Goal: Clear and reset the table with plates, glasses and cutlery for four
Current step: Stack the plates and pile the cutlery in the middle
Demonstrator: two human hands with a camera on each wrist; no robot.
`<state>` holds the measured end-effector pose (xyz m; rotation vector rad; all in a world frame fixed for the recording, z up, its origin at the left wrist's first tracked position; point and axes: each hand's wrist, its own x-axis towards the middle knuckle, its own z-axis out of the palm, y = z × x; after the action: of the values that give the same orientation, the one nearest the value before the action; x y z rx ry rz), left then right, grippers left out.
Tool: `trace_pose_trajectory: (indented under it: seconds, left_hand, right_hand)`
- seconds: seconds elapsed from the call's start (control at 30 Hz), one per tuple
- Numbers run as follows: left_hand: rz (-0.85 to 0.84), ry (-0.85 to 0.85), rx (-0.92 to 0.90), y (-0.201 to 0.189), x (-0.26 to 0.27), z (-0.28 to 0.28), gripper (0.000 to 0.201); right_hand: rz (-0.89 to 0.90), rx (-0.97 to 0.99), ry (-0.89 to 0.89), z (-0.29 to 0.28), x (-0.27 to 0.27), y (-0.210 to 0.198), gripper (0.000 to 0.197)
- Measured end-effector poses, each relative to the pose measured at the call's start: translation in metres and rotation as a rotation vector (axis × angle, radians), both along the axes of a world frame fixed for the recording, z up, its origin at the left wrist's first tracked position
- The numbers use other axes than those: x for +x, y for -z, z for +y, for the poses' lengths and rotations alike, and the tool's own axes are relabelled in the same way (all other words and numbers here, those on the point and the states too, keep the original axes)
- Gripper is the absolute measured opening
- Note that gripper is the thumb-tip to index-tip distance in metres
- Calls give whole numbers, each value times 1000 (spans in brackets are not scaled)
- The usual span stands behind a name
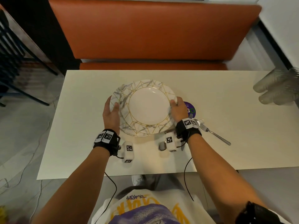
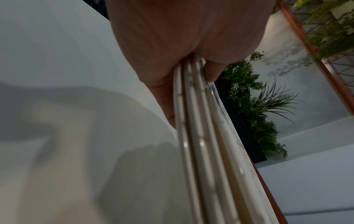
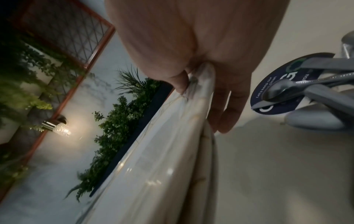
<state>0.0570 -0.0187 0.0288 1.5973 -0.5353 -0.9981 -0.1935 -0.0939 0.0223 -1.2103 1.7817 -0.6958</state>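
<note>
A stack of several marble-patterned plates (image 1: 145,107) with gold lines is over the middle of the white table (image 1: 80,126). My left hand (image 1: 113,107) grips its left rim, thumb on top and fingers underneath. On the opposite rim my right hand (image 1: 176,104) holds it the same way. The left wrist view shows the stacked plate edges (image 2: 199,144) pinched in the left hand (image 2: 191,63). In the right wrist view the right hand (image 3: 201,78) clamps the plate stack (image 3: 172,136). Whether the stack touches the table, I cannot tell. Forks (image 1: 212,132) lie just right of my right wrist.
Stacked clear plastic cups (image 1: 275,88) lie at the table's right edge. A round purple sticker (image 1: 191,109) sits beside the plates, with cutlery (image 3: 306,81) lying partly over it. An orange bench (image 1: 153,29) runs along the far side.
</note>
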Motion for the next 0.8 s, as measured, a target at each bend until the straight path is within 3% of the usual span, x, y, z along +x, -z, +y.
trace_pose_trajectory:
  seconds: [0.23,0.33,0.47,0.67,0.8]
  left_hand:
    - [106,20,-23,-2,-8,1,41]
    - [13,60,-16,-4,-17,-1,39]
    - [-196,225,35,-4,-34,-4,59]
    - [-442,433,144,-9,-76,-25,65]
    - [-549,559,216,-1,-120,-49,64]
  right_hand:
    - [1,-65,1,18,10,4,44]
    - [12,-69,-26,24,7,6,42]
    - [64,-36,25,27,-13,11,46]
    - [104,-44,101,20,-64,13,46]
    - [80,-43,117,17,-111,13,65]
